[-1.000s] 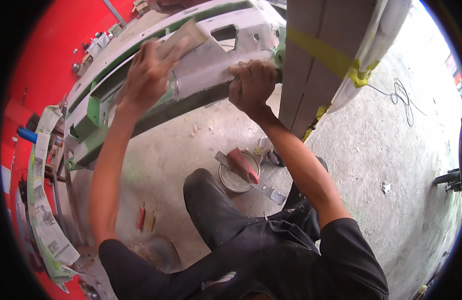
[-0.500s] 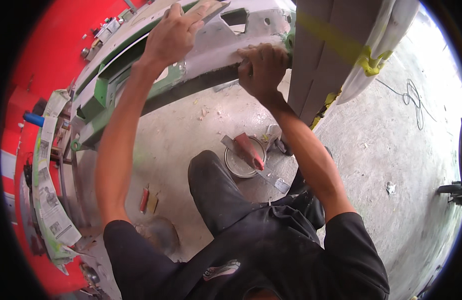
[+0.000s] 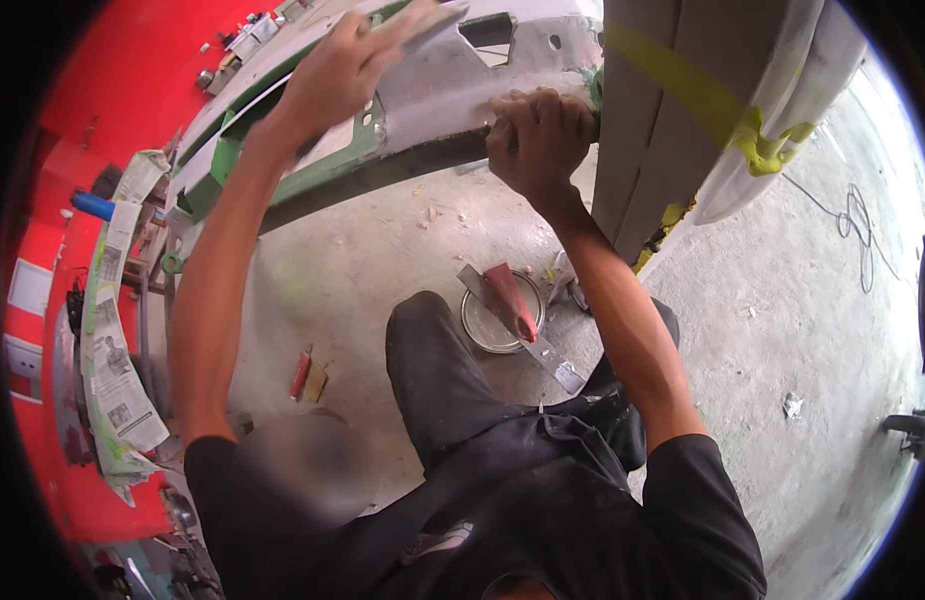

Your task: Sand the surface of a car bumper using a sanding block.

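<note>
Head view, sole entry. Left hand, bare, at the upper left: fingers closed over a flat pale piece, pinched rather than spread; the piece is blurred and partly cut by the upper border, so its full outline cannot be told. Its place: above the grey-and-green frame panel, near a rectangular cut-out; whether it touches the surface cannot be told.

Right hand, bare: fingers bent and set close together on the lower edge of the same panel, just beside an upright grey panel — whether it grips or merely rests there cannot be told.

Upright grey panel, with one band of yellow tape across its face and more yellow tape bunched at its right edge.

Round tin, on the concrete floor beside the person's knee; across its top, a red angular piece and a flat metal blade projecting past the rim toward the lower right.

Red-handled tool and small tan block, side by side on the floor, left of the knee.

Curved strip, covered in newspaper, far left; blue cylinder near its upper part; red wall behind.

Thin dark cable, loosely looped, and white crumpled scrap — both on the floor at the right.
</note>
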Tool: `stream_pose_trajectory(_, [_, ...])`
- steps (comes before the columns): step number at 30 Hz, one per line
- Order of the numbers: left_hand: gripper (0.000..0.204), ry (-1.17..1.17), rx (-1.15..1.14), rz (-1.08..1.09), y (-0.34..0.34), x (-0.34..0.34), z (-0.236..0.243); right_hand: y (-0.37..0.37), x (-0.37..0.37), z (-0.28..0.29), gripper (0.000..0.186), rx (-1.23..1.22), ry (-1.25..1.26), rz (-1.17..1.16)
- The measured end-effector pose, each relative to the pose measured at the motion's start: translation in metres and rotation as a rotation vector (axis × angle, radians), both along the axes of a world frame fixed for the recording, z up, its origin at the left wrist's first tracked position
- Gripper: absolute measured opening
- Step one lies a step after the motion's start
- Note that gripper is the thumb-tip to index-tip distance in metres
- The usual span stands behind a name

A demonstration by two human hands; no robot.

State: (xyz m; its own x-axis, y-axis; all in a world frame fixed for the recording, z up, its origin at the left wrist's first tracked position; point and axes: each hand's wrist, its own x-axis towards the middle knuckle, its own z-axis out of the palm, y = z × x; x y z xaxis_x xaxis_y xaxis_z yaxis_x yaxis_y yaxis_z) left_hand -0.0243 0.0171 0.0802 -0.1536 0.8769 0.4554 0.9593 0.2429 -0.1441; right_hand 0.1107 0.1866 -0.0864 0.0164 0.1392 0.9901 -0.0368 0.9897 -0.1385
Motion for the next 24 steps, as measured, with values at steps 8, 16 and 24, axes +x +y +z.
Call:
stream_pose_trajectory(8, [0.035, -0.038, -0.076, 0.116, 0.050, -0.042, 0.027, -0.010, -0.011, 0.001, 0.016, 0.002, 0.059, 0.027])
stream_pose_trajectory(16, [0.044, 0.059, -0.010, -0.189, 0.028, -0.020, 0.009, -0.008, -0.008, -0.002, 0.012, -0.138, -0.031, -0.009])
stream_pose_trajectory(24, [0.044, 0.039, 0.028, -0.248, 0.020, -0.013, -0.010, 0.010, -0.003, -0.009, 0.017, -0.002, 0.011, -0.023])
